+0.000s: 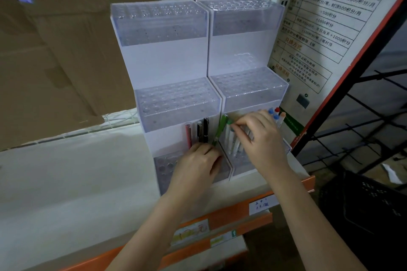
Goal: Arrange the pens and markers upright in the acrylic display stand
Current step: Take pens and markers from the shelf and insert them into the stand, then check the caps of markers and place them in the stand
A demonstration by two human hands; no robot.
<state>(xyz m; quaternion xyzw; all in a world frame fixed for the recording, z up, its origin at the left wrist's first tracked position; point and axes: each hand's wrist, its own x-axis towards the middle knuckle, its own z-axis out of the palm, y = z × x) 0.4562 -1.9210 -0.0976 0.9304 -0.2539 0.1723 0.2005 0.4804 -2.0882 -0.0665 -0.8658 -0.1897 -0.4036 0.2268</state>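
One head-worn camera looks forward and down, close over the acrylic display stand on a shelf.

Both forearms are bare to the near edge of the view, with no sleeves showing. The left hand and right hand are ungloved, without rings.

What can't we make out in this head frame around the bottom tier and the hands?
- Left hand fingertips: hidden behind the knuckles, so its grip on the pens is unclear.
- Bottom-tier holes of the stand: mostly covered by both hands.
- Markers under the right hand: count and seating hidden by fingers.
- Shelf price tag: handwriting too small.
- Poster: cut off by the top edge, fine print blurred.
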